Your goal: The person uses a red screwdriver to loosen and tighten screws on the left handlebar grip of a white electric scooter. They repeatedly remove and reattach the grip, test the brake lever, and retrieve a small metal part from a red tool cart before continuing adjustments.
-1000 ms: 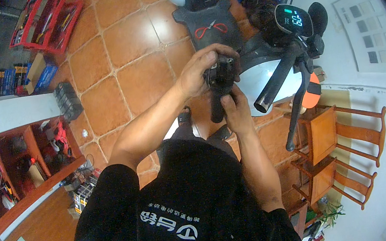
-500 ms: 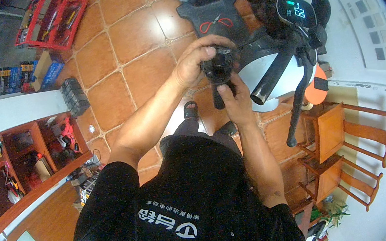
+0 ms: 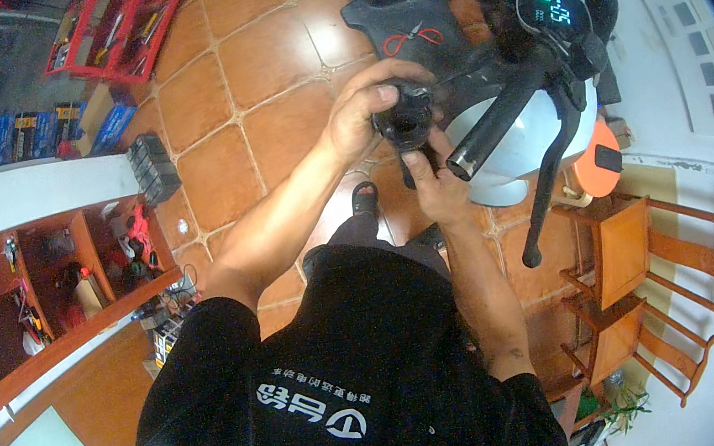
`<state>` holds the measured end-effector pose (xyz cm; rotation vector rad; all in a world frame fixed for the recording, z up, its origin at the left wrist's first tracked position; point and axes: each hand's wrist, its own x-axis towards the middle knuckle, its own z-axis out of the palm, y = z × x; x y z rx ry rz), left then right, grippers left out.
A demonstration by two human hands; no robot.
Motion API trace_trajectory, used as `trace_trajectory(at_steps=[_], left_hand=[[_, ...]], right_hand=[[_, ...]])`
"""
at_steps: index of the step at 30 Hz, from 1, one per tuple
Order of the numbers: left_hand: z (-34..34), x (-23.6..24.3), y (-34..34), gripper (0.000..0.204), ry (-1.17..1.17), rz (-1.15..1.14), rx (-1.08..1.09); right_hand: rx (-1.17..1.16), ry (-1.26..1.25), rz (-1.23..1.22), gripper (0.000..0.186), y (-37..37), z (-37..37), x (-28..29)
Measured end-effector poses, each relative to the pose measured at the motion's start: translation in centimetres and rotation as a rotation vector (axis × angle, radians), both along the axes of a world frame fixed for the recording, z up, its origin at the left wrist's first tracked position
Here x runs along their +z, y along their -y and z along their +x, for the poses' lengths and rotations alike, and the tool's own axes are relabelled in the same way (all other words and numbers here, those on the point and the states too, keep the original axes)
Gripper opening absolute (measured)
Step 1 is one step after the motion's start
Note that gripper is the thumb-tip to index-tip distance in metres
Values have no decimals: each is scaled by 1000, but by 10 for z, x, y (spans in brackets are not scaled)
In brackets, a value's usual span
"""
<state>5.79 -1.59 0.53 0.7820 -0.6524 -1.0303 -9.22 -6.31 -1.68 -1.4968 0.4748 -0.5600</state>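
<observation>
Gripped by the left fingers [image 3: 394, 70], curled firmly round its top and left side: one black part [image 3: 407, 123]. Pinched along its lower edge by the right fingers [image 3: 418, 165], thumb in front, others mostly hidden. Just right of the right fingers, one bar [image 3: 498, 116] and one lever [image 3: 545, 186]; farther up and right, one display [image 3: 559, 11] with lit digits and a green symbol. Above the left fingers, one pair of red-handled scissors [image 3: 413, 33]. Lower right of the fingers, two chairs [image 3: 624, 252]. Below both, one black shirt [image 3: 346, 335] with white lettering, large and small.
</observation>
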Motion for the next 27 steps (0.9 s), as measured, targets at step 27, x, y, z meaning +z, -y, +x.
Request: trace_trajectory(at_steps=[27], left_hand=[[-10, -84, 42, 51, -968, 202, -326]], right_hand=[[-183, -133, -85, 55, -6, -1, -20]])
